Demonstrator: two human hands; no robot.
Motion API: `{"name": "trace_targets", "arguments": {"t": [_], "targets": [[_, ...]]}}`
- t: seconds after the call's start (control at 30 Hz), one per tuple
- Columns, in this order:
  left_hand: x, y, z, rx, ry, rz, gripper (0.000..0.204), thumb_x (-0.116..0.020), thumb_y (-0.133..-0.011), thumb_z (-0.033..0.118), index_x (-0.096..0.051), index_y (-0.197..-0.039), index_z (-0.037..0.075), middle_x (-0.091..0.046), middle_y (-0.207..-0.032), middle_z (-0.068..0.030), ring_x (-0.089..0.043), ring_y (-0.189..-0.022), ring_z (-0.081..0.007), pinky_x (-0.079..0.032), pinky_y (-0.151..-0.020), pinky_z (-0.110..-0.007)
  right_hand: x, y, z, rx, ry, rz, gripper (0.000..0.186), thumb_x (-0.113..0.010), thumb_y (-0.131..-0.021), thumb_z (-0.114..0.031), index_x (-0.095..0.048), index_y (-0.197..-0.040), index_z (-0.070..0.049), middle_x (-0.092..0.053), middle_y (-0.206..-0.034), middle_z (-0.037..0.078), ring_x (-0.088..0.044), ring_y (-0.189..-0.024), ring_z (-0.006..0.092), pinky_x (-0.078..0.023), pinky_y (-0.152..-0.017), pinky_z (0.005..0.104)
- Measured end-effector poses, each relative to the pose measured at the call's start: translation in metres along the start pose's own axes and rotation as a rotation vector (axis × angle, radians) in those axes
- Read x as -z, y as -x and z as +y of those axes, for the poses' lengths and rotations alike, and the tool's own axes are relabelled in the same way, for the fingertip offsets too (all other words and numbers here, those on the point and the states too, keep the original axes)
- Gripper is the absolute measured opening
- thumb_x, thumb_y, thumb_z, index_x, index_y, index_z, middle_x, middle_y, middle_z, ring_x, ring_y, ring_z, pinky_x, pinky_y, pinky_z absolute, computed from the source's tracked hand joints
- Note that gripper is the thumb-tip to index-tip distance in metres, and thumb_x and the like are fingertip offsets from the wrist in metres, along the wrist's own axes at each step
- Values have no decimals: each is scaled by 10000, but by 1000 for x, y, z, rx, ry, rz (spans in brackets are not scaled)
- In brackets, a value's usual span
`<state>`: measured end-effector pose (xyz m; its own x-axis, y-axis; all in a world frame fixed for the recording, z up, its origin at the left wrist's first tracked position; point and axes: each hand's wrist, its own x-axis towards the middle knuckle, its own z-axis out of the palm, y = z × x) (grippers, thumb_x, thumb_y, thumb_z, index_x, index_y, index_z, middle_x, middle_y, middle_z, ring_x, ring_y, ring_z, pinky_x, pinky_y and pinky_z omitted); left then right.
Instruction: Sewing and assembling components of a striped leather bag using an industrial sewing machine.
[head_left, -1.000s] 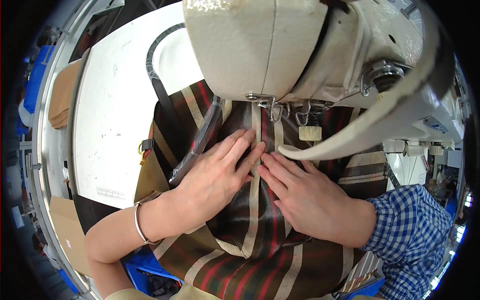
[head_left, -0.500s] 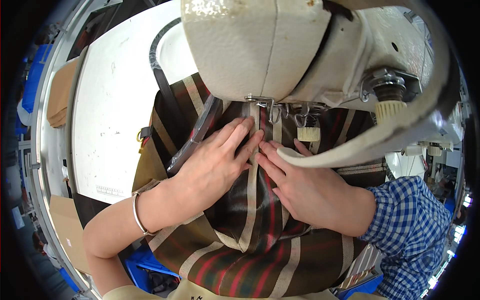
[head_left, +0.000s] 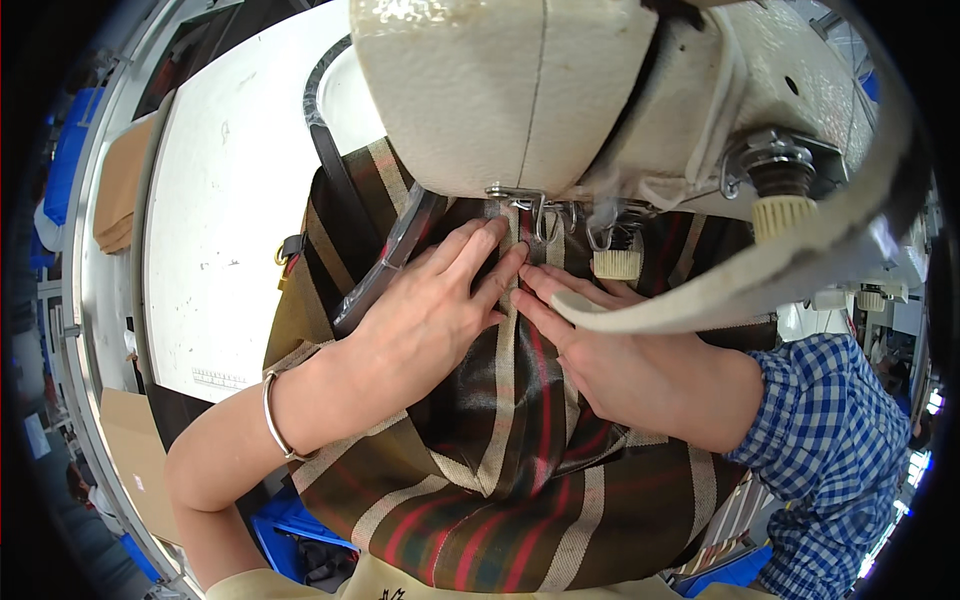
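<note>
A brown plaid bag [head_left: 400, 520] with cream and red stripes lies bunched under the head of a cream sewing machine [head_left: 450, 100]. My left hand [head_left: 425, 300], a bangle on its wrist, lies on the cloth with fingers stretched toward the machine's metal guides [head_left: 540, 215]. Close beside it, my right hand [head_left: 620, 345] presses on the cloth, fingers extended toward the left fingertips. Both hands flank a cream stripe running under the machine. A dark strap [head_left: 385, 270] in clear plastic passes just left of my left hand. The needle area is hidden.
A curved pale bar [head_left: 740, 300] arches over my right hand. The white tabletop [head_left: 220, 230] extends left, with brown cardboard pieces [head_left: 125, 190] beyond its edge. A small gold ring [head_left: 282, 262] hangs at the bag's left side. Below the table sits a blue bin [head_left: 280, 530].
Both hands have shifted slightly toward the machine, fingers still flat on the cloth. The bag has slid a little with them, and my right sleeve sits slightly farther right.
</note>
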<state>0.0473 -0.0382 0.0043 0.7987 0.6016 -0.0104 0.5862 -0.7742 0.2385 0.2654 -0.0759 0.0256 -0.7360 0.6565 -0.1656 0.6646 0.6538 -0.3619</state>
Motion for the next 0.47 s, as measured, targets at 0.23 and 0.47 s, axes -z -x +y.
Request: {"name": "trace_targets", "arguments": {"t": [0.23, 0.47], "targets": [[-2, -6, 0, -2, 30, 45, 557, -676, -857, 179, -501, -1347, -19, -445, -1295, -210, -512, -1172, -343, -501, -937, -380, 1, 1, 10, 17, -27, 11, 521, -541, -822, -36, -477, -1322, 93, -513, -1230, 161, -531, -1182, 286, -415, -1057, 524], [-2, -13, -4, 16, 43, 1, 543, -669, -856, 186, -513, -1328, -35, -420, -1321, -178, -461, -1247, -317, -481, -991, -360, 5, -2, 21, 18, -69, -45, 537, -554, -836, -37, -456, -1356, 52, -516, -1267, 148, -513, -1233, 292, -391, -1071, 540]]}}
